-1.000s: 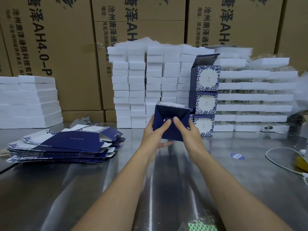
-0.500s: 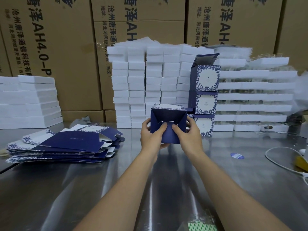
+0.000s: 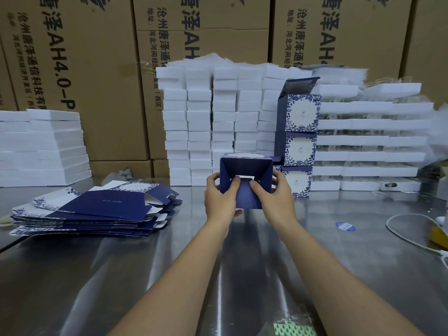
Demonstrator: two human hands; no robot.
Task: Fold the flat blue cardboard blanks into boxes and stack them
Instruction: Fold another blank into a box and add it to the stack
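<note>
I hold a half-formed blue box (image 3: 246, 169) above the steel table (image 3: 242, 275), its flapped end turned toward me. My left hand (image 3: 220, 198) grips its left side with the thumb pressing on a flap. My right hand (image 3: 276, 197) grips the right side, thumb on the lower flap. A pile of flat blue blanks (image 3: 97, 209) lies at the left. Behind my hands stands a stack of three folded blue-and-white boxes (image 3: 299, 141), the top one with its lid open.
White foam trays (image 3: 218, 122) are stacked along the back, with more foam (image 3: 41, 146) at the left and brown cartons (image 3: 97, 57) behind. A white cable (image 3: 407, 231), a yellow object (image 3: 440, 235) and a blue sticker (image 3: 345, 226) lie at the right.
The box has squared up from a skewed shape. Both hands shifted slightly left and the thumbs have pushed the end flaps further in.
</note>
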